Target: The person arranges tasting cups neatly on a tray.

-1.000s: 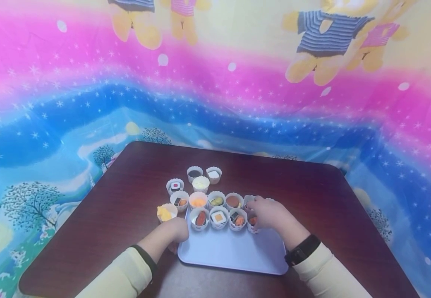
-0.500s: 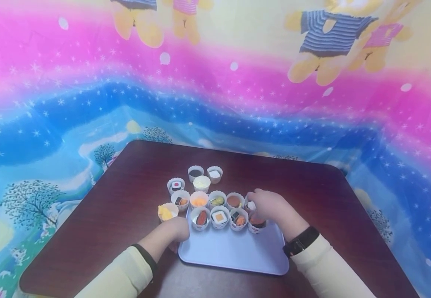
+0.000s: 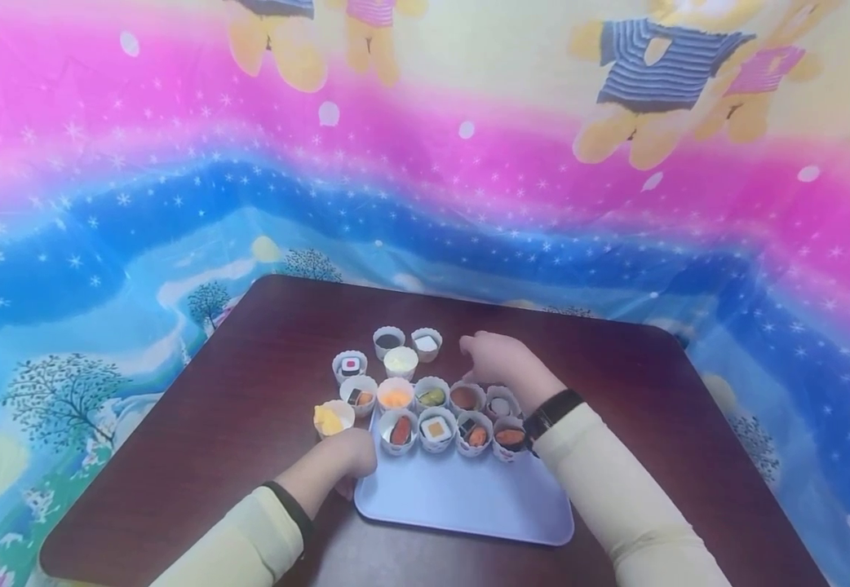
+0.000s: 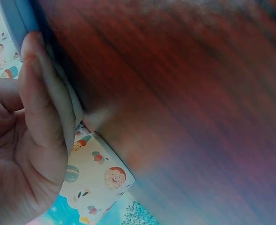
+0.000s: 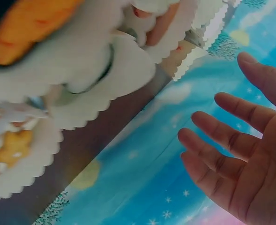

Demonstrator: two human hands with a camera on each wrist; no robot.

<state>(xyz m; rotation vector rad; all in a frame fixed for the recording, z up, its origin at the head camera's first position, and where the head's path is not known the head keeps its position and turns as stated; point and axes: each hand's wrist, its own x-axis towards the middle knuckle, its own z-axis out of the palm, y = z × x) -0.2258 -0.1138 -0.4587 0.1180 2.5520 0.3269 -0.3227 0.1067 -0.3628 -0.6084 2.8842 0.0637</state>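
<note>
My left hand [image 3: 347, 456] grips the left rim of a lavender tray [image 3: 462, 509]; in the left wrist view its fingertips lie along the tray's edge [image 4: 25, 21]. A patterned paper cup [image 4: 102, 171] stands just past that hand. Two rows of scalloped paper cups sit along the tray's far half, holding small sushi-like pieces, among them a white square one [image 3: 436, 430] and an orange-topped one [image 3: 509, 439]. Behind these rows my right hand [image 3: 506, 364] is raised, and the right wrist view shows its fingers [image 5: 222, 140] spread with nothing held.
More cups stand on the dark wooden table [image 3: 175, 456] beyond and left of the tray: a cup with yellow pieces [image 3: 333, 418], one with a pink-centred roll [image 3: 349, 367], a dark-filled cup [image 3: 389, 342], a white-filled cup [image 3: 426, 344] and a cream-filled cup [image 3: 400, 362]. A printed curtain [image 3: 425, 179] hangs behind.
My right hand has left the cups at the right end of the rows and moved back and left, uncovering them. The left hand stays at the tray's edge.
</note>
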